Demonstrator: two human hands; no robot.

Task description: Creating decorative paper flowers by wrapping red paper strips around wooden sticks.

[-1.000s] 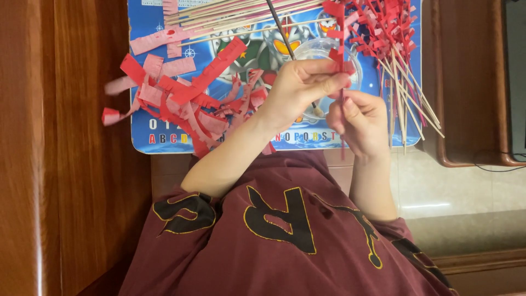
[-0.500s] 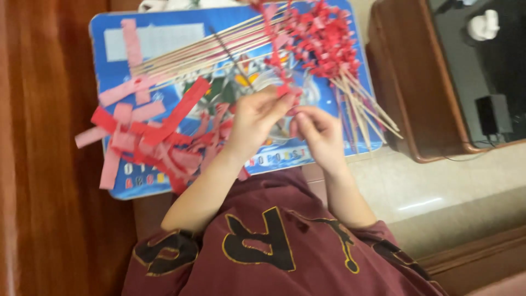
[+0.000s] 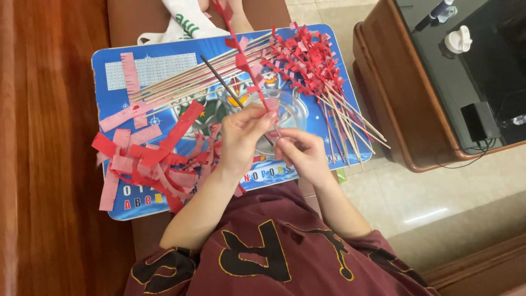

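Seen from above, you are partway through wrapping a fringed red paper strip (image 3: 241,55) around a thin wooden stick. Your left hand (image 3: 246,131) is closed on the stick near its lower end, fingers pinched; your right hand (image 3: 298,151) pinches narrow at the very tip, just beside the left. The stick rises away from you over a blue picture-printed lap tray (image 3: 109,71). Loose red strips (image 3: 159,159) lie on the tray's left, bare sticks (image 3: 186,82) across the top, finished ones (image 3: 312,66) to the right. Next, you likely need to hold the tip firm while turning (keep the paper taut). Since half a second ago, the wrapped stick stands longer above your hands.
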